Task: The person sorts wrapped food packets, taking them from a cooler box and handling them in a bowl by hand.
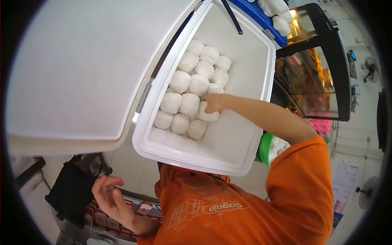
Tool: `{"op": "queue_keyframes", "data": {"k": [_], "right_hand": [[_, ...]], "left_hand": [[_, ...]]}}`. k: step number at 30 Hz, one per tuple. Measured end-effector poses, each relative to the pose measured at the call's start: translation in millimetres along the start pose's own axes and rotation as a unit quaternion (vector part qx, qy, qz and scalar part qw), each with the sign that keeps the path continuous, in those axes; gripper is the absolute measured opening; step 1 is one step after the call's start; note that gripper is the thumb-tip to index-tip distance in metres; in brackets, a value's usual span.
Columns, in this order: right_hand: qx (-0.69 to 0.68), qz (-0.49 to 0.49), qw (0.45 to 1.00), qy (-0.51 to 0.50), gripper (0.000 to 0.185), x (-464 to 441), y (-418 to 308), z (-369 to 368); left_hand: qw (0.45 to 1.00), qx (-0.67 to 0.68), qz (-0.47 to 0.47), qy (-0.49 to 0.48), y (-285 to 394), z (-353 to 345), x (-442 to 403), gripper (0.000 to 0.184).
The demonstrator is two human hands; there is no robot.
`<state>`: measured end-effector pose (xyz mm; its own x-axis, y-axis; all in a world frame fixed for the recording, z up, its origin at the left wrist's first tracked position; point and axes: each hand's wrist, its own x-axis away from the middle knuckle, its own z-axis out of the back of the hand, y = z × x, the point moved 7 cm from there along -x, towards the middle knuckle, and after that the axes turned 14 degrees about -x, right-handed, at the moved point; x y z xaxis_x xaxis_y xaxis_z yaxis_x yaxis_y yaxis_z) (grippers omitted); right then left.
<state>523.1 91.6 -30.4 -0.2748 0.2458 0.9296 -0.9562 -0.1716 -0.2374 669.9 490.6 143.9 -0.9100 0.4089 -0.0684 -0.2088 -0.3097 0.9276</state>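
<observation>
My right hand point(214, 103) reaches down into a large white cooler box point(241, 69). Its fingers curl over one white wrapped round bundle point(207, 116) at the right side of the pile. Several more such bundles point(199, 84) lie packed in rows on the cooler's floor, their contents hidden by the wrapping. My left hand point(111, 200) is raised outside the cooler at lower left, palm up, fingers loosely bent and apart, with nothing in it.
The cooler's lid point(81, 69) stands open on the left. Behind is a blue lid point(261, 18) with white bundles on it. A glass display case point(314, 69) and a green tub point(266, 148) of white pieces stand at right. A black bag point(71, 192) is at lower left.
</observation>
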Motion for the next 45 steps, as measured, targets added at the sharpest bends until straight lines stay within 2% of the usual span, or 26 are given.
{"op": "queue_keyframes", "data": {"k": [2, 4, 7, 10, 11, 12, 13, 15, 16, 18, 20, 21, 22, 24, 27, 28, 29, 30, 31, 32, 33, 34, 37, 40, 43, 45], "right_hand": [[0.130, 0.071, 0.988, 0.038, 0.048, -48, 29, -4], [0.320, 0.155, 0.928, 0.110, 0.034, -91, 61, -7], [0.288, 0.133, 0.911, 0.261, 0.017, -19, 6, -1], [0.376, 0.148, 0.875, 0.269, 0.016, 12, -29, 17], [0.333, 0.176, 0.877, 0.298, 0.016, 30, -45, 33], [0.291, 0.202, 0.876, 0.327, 0.019, 58, -57, 48], [0.171, 0.247, 0.874, 0.381, 0.018, 103, -64, 67], [-0.027, 0.325, 0.809, 0.490, 0.017, 211, -51, 97], [-0.103, 0.360, 0.752, 0.542, 0.018, 263, -21, 102], [-0.257, 0.404, 0.606, 0.635, 0.016, 318, 80, 101], [-0.357, 0.314, 0.545, 0.691, 0.015, 346, 187, 77], [-0.391, 0.242, 0.544, 0.702, 0.016, 343, 251, 60], [-0.424, 0.171, 0.540, 0.706, 0.017, 330, 321, 36], [-0.351, 0.008, 0.584, 0.732, 0.023, 290, 458, -23], [-0.337, -0.109, 0.532, 0.769, 0.042, 269, 573, -90], [-0.309, -0.148, 0.510, 0.789, 0.047, 264, 605, -104], [-0.284, -0.187, 0.490, 0.803, 0.052, 263, 630, -114], [-0.305, -0.175, 0.489, 0.798, 0.055, 260, 645, -109], [-0.328, -0.165, 0.490, 0.791, 0.058, 260, 661, -104], [-0.349, -0.155, 0.492, 0.782, 0.061, 257, 675, -101], [-0.351, -0.169, 0.507, 0.769, 0.063, 248, 690, -101], [-0.348, -0.179, 0.521, 0.759, 0.065, 238, 708, -95], [-0.387, -0.242, 0.555, 0.695, 0.071, 215, 729, -61], [-0.473, -0.290, 0.549, 0.625, 0.081, 193, 747, -50], [-0.555, -0.287, 0.560, 0.544, 0.082, 192, 759, -45], [-0.542, -0.237, 0.557, 0.583, 0.083, 190, 764, -44]], "left_hand": [[0.999, 0.010, 0.052, 0.011, -25, 6, 2, 0.038], [0.997, -0.002, 0.076, 0.026, -36, 9, -1, 0.035], [0.996, -0.023, 0.077, 0.037, -38, 10, -9, 0.034], [1.000, 0.019, -0.008, 0.015, -14, -1, -22, 0.030], [0.998, 0.046, -0.045, 0.001, -2, -10, -25, 0.028], [0.981, 0.134, -0.099, -0.102, 19, -30, -25, 0.027], [0.942, 0.220, -0.147, -0.205, 42, -50, -21, 0.026], [0.787, 0.358, -0.234, -0.445, 84, -95, -1, 0.028], [0.665, 0.398, -0.267, -0.572, 102, -116, 15, 0.032], [0.578, 0.388, -0.288, -0.657, 150, -160, 48, 0.028], [0.514, 0.315, -0.269, -0.751, 167, -201, 92, 0.026], [0.480, 0.276, -0.260, -0.791, 169, -220, 114, 0.025], [0.472, 0.262, -0.250, -0.804, 173, -238, 131, 0.026], [0.461, 0.229, -0.233, -0.825, 177, -278, 172, 0.030], [0.496, 0.129, -0.128, -0.849, 169, -353, 239, 0.027], [0.528, 0.106, -0.032, -0.842, 158, -387, 263, 0.026], [0.577, 0.088, -0.018, -0.812, 142, -425, 285, 0.025], [0.623, 0.069, -0.004, -0.779, 126, -461, 306, 0.024], [0.662, 0.037, -0.036, -0.748, 107, -504, 327, 0.023], [0.687, -0.058, -0.142, -0.710, 116, -539, 343, 0.026], [0.689, -0.073, -0.244, -0.679, 122, -574, 363, 0.030], [0.705, -0.059, -0.276, -0.651, 125, -606, 383, 0.032], [0.680, -0.203, -0.452, -0.541, 126, -701, 431, 0.060], [0.711, -0.307, -0.293, -0.561, 83, -775, 449, 0.077], [0.740, -0.332, -0.228, -0.539, 107, -762, 449, 0.082], [0.740, -0.317, -0.235, -0.545, 92, -769, 440, 0.079]]}}
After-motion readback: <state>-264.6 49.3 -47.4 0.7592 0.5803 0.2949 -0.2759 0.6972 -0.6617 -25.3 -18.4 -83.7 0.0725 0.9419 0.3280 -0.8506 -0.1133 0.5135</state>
